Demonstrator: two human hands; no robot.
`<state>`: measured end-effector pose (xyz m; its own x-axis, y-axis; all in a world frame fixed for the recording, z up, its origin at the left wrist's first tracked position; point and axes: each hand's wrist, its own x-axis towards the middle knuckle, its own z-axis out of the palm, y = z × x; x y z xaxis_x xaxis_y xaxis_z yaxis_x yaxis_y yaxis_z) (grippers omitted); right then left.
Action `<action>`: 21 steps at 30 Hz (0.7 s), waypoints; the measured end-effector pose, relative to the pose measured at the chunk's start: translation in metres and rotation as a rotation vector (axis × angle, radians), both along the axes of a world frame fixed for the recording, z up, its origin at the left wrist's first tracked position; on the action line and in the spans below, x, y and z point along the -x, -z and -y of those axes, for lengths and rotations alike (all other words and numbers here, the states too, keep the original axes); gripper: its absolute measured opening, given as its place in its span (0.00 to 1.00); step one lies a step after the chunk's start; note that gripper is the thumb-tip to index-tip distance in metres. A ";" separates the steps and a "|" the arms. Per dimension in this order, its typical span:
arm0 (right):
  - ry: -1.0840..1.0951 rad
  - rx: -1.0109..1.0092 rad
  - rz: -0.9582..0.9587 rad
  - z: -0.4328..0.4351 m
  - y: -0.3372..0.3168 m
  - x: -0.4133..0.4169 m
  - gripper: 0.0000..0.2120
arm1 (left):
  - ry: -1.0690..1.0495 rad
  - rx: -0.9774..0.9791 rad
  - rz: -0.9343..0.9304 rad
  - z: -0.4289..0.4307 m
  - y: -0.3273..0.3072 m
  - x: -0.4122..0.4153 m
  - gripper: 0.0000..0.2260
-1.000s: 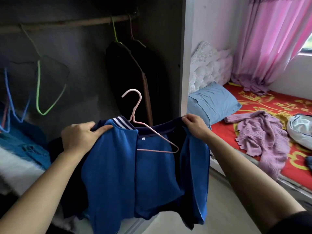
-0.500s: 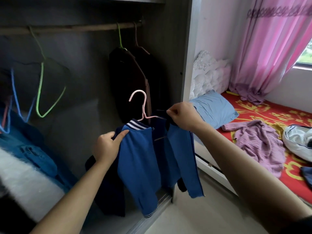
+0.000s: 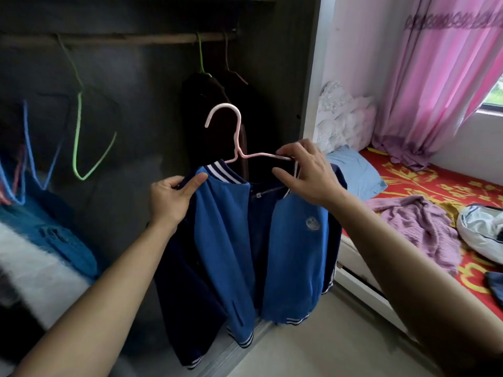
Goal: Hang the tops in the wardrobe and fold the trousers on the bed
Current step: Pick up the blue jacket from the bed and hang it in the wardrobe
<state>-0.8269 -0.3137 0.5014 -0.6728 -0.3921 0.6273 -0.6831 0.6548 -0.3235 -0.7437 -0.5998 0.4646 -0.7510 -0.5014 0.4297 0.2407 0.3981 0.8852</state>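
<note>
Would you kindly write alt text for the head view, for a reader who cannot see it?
A person holds a blue jacket partly on a pink hanger before an open wardrobe: left hand grips its shoulder, right hand pinches the hanger. A bed stands beside it.

wall (image 3: 362, 50) white | curtain (image 3: 441, 77) pink | window (image 3: 494, 96) far right, daylight | floor (image 3: 313, 349) pale | wardrobe (image 3: 152, 91) interior dark

Blue jacket (image 3: 226, 235) half on pink hanger (image 3: 237, 131), held before wardrobe (image 3: 141, 104)

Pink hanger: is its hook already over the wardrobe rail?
No: the hanger has its hook free in the air below the rail, while the left hand grips the jacket.
</note>
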 end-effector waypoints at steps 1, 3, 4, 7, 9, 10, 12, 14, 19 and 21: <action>0.027 -0.060 -0.036 -0.004 0.001 0.005 0.23 | 0.002 0.015 -0.010 0.002 -0.005 0.000 0.38; 0.031 -0.108 0.042 -0.009 0.003 0.014 0.28 | 0.015 0.037 -0.033 0.005 -0.013 -0.002 0.36; 0.023 -0.099 0.097 -0.011 0.004 0.016 0.28 | 0.017 0.036 -0.040 0.006 -0.015 -0.002 0.35; 0.007 -0.015 0.186 -0.022 0.010 0.022 0.27 | -0.007 0.026 -0.057 0.012 -0.016 -0.003 0.34; 0.020 -0.045 0.171 -0.027 0.014 0.026 0.27 | -0.030 0.003 -0.067 0.014 -0.016 -0.005 0.33; 0.041 -0.083 0.157 -0.028 0.016 0.028 0.27 | -0.040 0.000 -0.067 0.014 -0.016 -0.006 0.32; 0.100 -0.157 0.096 -0.026 0.020 0.029 0.29 | -0.035 0.009 -0.067 0.015 -0.016 -0.008 0.32; 0.151 -0.216 0.010 -0.023 0.021 0.029 0.29 | -0.007 0.050 -0.066 0.018 -0.014 -0.009 0.31; 0.112 -0.242 -0.124 0.005 0.014 0.016 0.26 | 0.089 0.117 -0.024 0.014 -0.011 -0.010 0.22; 0.086 -0.215 -0.139 0.024 0.010 0.011 0.30 | 0.118 0.134 -0.006 0.009 -0.008 -0.008 0.22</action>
<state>-0.8379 -0.3379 0.4917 -0.6230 -0.4713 0.6243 -0.6498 0.7562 -0.0775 -0.7357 -0.6088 0.4729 -0.7987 -0.3476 0.4912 0.2977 0.4812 0.8245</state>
